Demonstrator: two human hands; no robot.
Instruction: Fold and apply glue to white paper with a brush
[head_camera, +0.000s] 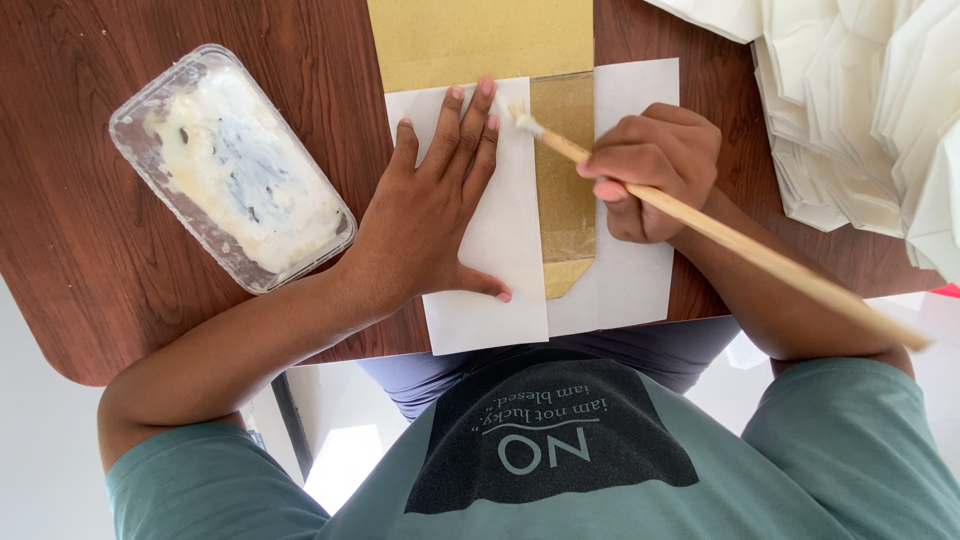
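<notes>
The wooden brush (720, 235), clenched in the right hand (650, 170), slants up-left so its bristles meet the brown envelope flap (563, 180) just right of the left hand (440, 210), pressed flat, fingers spread, on white paper (500, 250).

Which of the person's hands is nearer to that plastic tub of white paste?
Left. The left hand lies flat on white paper just beside the plastic tub; the right hand, holding the brush, is farther off.

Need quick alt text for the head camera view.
A right hand brushes paste with a long wooden brush onto a brown envelope flap, while the left hand presses white paper flat. A paste tub sits left.
</notes>
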